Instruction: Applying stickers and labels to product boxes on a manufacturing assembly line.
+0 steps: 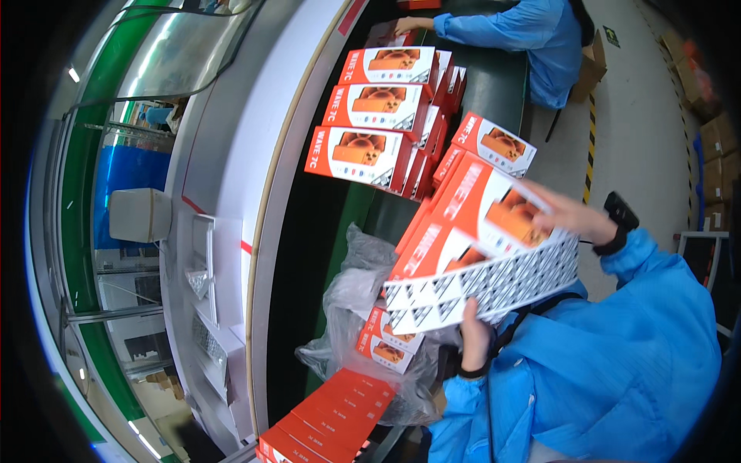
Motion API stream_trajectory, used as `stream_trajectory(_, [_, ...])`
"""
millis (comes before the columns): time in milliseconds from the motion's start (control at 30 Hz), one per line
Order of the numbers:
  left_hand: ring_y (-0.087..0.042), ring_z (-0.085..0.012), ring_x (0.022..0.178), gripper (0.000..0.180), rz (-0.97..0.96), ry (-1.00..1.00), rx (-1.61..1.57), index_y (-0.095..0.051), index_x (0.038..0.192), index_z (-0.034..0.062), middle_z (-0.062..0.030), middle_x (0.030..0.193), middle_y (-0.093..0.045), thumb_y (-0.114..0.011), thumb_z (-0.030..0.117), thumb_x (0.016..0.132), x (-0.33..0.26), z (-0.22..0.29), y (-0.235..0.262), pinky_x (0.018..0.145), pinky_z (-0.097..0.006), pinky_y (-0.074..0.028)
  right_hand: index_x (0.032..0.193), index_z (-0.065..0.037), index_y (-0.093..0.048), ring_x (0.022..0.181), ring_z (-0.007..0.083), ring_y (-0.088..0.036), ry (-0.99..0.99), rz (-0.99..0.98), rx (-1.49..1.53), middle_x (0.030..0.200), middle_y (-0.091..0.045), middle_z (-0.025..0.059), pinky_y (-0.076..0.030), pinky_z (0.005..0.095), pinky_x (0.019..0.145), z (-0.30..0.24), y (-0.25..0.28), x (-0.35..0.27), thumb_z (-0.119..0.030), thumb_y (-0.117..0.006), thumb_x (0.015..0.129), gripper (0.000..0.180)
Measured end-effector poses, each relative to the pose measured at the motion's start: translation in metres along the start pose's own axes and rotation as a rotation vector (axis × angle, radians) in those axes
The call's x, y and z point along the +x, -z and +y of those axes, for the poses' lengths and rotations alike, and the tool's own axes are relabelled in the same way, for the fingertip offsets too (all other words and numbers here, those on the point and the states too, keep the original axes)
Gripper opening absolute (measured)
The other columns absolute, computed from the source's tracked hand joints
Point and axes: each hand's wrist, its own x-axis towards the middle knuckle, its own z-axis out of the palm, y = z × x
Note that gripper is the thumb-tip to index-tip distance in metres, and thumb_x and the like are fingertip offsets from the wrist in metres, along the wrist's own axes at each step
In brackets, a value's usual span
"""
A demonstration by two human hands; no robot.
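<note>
Between my two hands is a stack of red-and-white product boxes (440, 258) with orange pictures on their faces and a black-and-white patterned side. My left hand (475, 339) grips its near lower side, thumb up against the pattern; the other fingers are hidden. My right hand (575, 216), slightly blurred, is closed over the far end, fingers on the printed face. The stack is tilted. Just beyond it stands a similar box (498, 145). Below the stack, a crumpled clear plastic bag (347, 289) lies around small printed boxes (390, 343).
Several stacked boxes (378, 108) stand on the dark green work surface (490, 85). A row of red boxes (340, 417) lies at the lower edge. At the top, a co-worker in a blue sleeve (494, 31) touches a box. A white ledge (266, 116) runs along the left.
</note>
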Motion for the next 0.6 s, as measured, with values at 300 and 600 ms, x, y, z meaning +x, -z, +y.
stream_trajectory(300, [-0.060,-0.0183,0.101,0.048,-0.271,0.089,-0.173,-0.048,0.125,0.0058,-0.0069,0.115,-0.061,-0.041,0.044,0.096,0.148,-0.040,-0.092,0.086,-0.033,-0.047,0.142,-0.001,-0.027,0.108,0.0142,-0.057,-0.230,0.017,0.065,0.127,-0.052,0.0111,-0.049,0.0246,0.087,0.006,0.157,0.081,-0.029,-0.060,0.089,0.069])
stream_trajectory(600, [-0.044,-0.0363,0.125,0.062,0.082,-0.547,-0.536,-0.040,0.134,-0.0017,-0.0193,0.134,-0.047,-0.039,0.033,0.083,0.129,0.028,-0.021,0.107,-0.049,-0.031,0.136,-0.003,-0.039,0.132,0.0416,-0.029,0.182,0.360,-1.275,0.140,-0.034,0.0263,-0.026,0.0553,0.105,-0.033,0.102,0.076,-0.053,-0.068,0.071,0.086])
